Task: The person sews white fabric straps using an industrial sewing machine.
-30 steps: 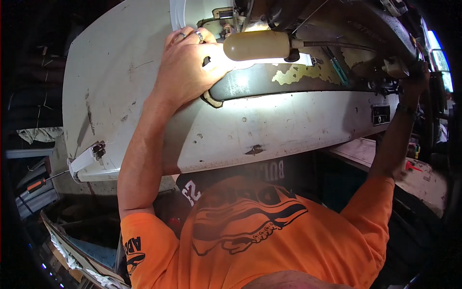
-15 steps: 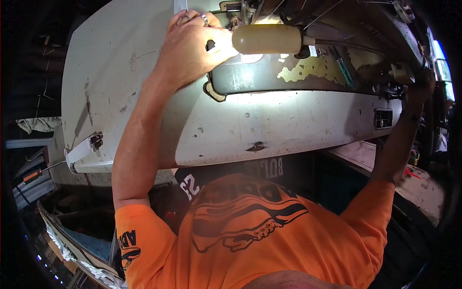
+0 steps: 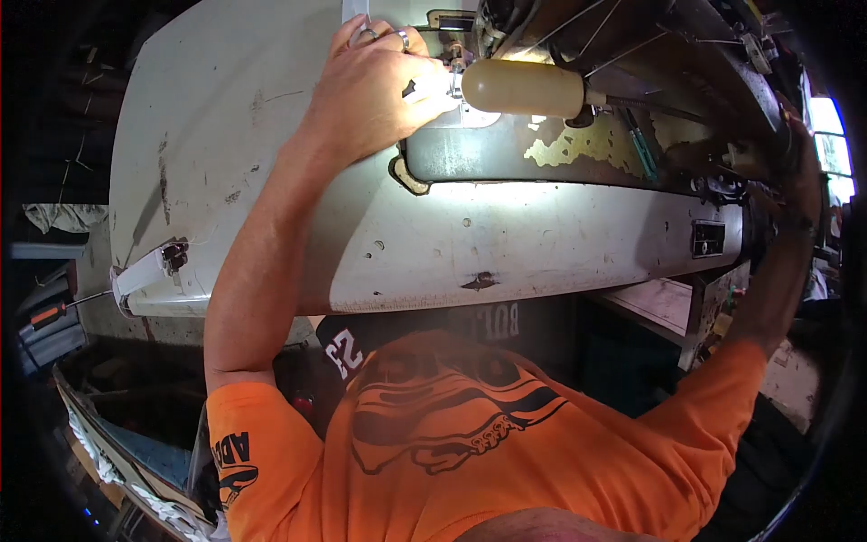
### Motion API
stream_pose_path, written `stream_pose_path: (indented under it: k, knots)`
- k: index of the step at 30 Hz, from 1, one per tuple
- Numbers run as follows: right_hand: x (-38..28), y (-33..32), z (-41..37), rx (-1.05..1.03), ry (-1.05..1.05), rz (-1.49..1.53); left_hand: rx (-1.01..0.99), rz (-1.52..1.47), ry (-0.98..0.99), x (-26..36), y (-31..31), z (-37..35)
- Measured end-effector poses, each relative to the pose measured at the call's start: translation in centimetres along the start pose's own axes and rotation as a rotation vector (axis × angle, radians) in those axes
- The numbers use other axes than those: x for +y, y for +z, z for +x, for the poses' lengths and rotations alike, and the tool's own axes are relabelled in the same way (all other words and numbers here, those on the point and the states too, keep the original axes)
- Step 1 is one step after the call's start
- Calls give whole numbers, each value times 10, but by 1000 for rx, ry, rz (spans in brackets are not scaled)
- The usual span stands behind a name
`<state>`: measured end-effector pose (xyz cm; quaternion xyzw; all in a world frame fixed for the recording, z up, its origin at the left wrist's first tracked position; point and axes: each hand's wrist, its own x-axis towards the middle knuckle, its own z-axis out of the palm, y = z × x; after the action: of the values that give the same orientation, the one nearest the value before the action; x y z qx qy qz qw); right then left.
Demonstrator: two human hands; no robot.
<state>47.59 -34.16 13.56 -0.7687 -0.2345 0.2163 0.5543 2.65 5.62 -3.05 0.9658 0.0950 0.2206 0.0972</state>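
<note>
My left hand (image 3: 375,95) is at the upper left corner of a cutout in a large off-white metal panel (image 3: 244,163), with rings on two fingers. Its thumb and fingers are curled together near a small shiny metal part; what they grip is hidden. A pale strip (image 3: 355,9) sticks up behind the fingers. Just right of the fingertips is a yellowish rounded cylinder (image 3: 524,88), joined at its right end to a thin ribbed shaft. My right hand (image 3: 802,172) is in shadow beyond the panel's right end, its fingers too dark to make out.
A teal-handled tool (image 3: 639,144) lies inside the cutout, near peeling yellow paint (image 3: 587,149). Thin wires or rods cross above. A screwdriver with an orange and black handle (image 3: 48,314) is at the far left. A bench-like surface (image 3: 655,305) is under the panel's right side.
My right hand and forearm have shifted outward to the right. The yellowish cylinder has drawn slightly away from my left fingertips, exposing the metal part. The whole view has also shifted a little.
</note>
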Motion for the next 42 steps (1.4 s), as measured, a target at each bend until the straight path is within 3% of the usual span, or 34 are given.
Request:
stream_pose_path:
  k: [2,5,8,9,12,13,15,17,18,20,23,25,26,29,32,34,37,38,39,40,41,42]
  knots:
    - [-31,50,-11,96,86,5,17,-8,-10,3,-1,-1]
    - [23,-58,38,-150,-540,-895,9,11,-12,8,-3,-2]
    - [28,-66,15,-27,-440,-883,53,31,41,6,-1,0]
    - [24,-51,-13,25,-405,-814,80,36,61,4,0,-2]
    - [53,-86,2,-60,-474,-235,162,35,80,1,7,-5]
    - [53,-98,9,-155,-180,488,151,38,63,0,5,-3]
    - [65,-115,27,180,-424,-353,81,27,56,2,0,-3]
    - [71,-116,22,276,-698,-881,68,4,31,2,3,-3]
    - [51,-60,5,195,-882,-981,30,14,10,4,-1,-3]
    - [46,-23,16,413,-386,-271,-13,27,-32,3,-4,-2]
    - [72,-79,29,230,-744,-885,-6,45,-71,-3,-7,0]
    - [51,-99,54,302,-50,-106,52,63,-62,-10,-7,0]
    - [41,-95,48,172,-140,-437,83,93,-86,-15,-7,1]
    - [8,-71,15,14,-700,-1411,227,127,-110,-35,-15,-2]
    - [28,-108,55,-125,-649,-1234,210,158,-159,-44,-21,-5]
    - [41,-143,87,-164,-388,-912,249,159,-144,-47,-21,-6]
    - [24,-93,85,544,-492,-1034,261,139,-136,-48,-20,-6]
    - [18,-28,26,798,-778,-961,264,130,-142,-48,-19,-6]
    - [19,17,-19,888,-799,-744,277,120,-130,-47,-18,-6]
    - [29,53,-65,997,-660,-804,294,119,-127,-47,-19,-7]
    - [61,83,-95,778,-1088,-559,306,126,-126,-49,-20,-10]
    - [75,128,-116,584,-990,-595,319,117,-150,-52,-21,-14]
